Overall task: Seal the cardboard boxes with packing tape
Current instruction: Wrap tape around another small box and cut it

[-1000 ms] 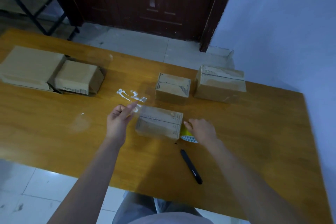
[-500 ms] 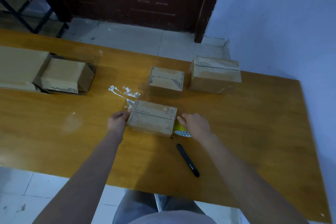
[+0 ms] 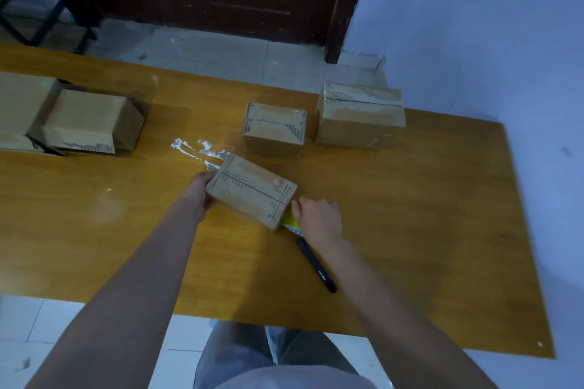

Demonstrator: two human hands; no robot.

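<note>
My left hand (image 3: 199, 188) grips the left end of a small cardboard box (image 3: 251, 194) turned askew mid-tabletop (image 3: 426, 215). My right hand (image 3: 317, 219) curls over a yellow tape roll (image 3: 289, 222) at its right end. Bare wood stretches toward the right edge.

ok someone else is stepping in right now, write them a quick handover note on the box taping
Left hand: grips the left end of the near box.
Right hand: curled over the tape roll at the box's right end.
Near box sits skewed on the table, flaps closed; whether tape already covers its seam I cannot tell.
Small box and larger box behind it look taped.
More boxes lie at far left, apparently untaped. Black pen lies near the right wrist.
Left: finish the near box, then the left ones.
</note>
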